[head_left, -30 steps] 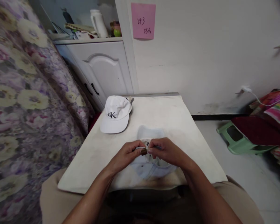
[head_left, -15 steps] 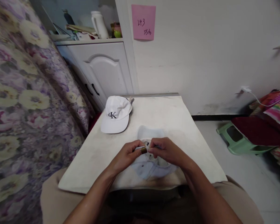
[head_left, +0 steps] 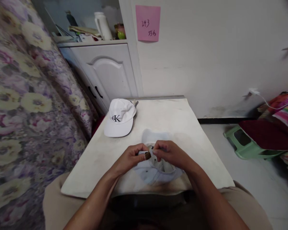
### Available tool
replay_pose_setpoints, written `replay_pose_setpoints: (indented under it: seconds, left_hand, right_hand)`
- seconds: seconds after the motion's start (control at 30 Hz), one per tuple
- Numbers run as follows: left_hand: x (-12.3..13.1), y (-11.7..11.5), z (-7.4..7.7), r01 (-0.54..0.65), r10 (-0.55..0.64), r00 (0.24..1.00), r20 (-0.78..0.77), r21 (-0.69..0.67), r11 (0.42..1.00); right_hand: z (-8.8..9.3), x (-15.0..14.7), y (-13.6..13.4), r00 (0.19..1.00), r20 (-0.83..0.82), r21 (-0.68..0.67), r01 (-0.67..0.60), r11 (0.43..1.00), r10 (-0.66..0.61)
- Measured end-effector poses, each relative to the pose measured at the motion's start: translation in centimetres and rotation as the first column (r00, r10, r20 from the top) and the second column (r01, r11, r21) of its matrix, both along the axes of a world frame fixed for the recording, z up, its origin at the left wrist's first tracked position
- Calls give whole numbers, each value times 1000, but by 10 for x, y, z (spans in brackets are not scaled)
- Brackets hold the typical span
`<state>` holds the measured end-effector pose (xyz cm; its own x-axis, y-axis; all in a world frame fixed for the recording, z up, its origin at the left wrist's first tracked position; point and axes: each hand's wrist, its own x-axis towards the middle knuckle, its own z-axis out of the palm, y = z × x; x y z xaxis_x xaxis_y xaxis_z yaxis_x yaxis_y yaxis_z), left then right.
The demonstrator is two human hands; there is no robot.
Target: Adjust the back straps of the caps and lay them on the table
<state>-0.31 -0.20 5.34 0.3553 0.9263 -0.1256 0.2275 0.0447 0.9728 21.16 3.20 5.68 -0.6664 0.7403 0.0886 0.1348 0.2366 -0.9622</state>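
Note:
A pale blue baseball cap [head_left: 150, 175] rests on the table near its front edge, brim pointing away from me and its opening partly in view. Above it, my left hand [head_left: 129, 158] pinches a small brass-coloured buckle [head_left: 148, 155] at the cap's back strap between thumb and fingers. My right hand [head_left: 169, 152] is closed just beside the buckle, its thumb and forefinger pinched at the strap. The strap end itself is mostly covered by my fingers. Farther back on the left sits a white cap [head_left: 120, 116] with black "CK" letters, touched by neither hand.
A cream cloth covers the table [head_left: 165, 115]. A flowered curtain [head_left: 26, 127] hangs close on the left, with a white cabinet [head_left: 107, 70] behind the table. On the right floor stands a green stool [head_left: 244, 147] with a dark red top. A pink note [head_left: 147, 23] is on the wall.
The brass buckle has tilted in my left hand, showing more of its face. My right fingers have shifted slightly at the strap. Both caps stay in place.

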Motion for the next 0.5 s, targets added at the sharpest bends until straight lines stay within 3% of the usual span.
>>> replay_pose_setpoints:
  seconds: [0.2, 0.5]
  left_hand:
    - [-4, 1, -3, 17, -16, 997, 82, -16, 1000]
    - [-6, 0, -5, 21, -21, 999, 27, 6, 1000]
  right_hand:
    - [-5, -3, 3, 995, -103, -92, -23, 996, 13]
    - [-12, -6, 6, 972, -218, -233, -134, 963, 83]
